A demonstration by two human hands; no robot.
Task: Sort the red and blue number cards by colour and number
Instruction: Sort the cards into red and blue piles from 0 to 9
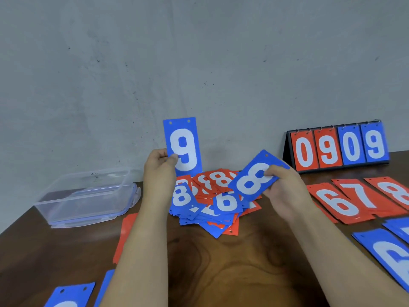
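The left grip (159,167) pinches the blue 9 card (183,138) at its lower left edge, thumb on the face. It holds the card upright above the far side of the counter (232,262), likely so the number can be read. The right grip (281,187) pinches the blue 8 card (254,180) the same way, tilted and lifted just over the mixed pile (212,204). That pile of unsorted red and blue cards lies heaped between the two arms.

Sorted cards fan out to the right. The red 6 card (332,202), red 7 card (360,196) and red 8 card (396,191) overlap in rising order, with a blue row (385,251) nearer. The 8 and 9 seem bound for the far end of that row.

At the near left lies another blue card (68,295), its number cut off by the frame edge, so it may start a separate stack. The scoreboard stand (338,147), far right, shows 0909. The clear plastic box (88,191) sits on the far left.
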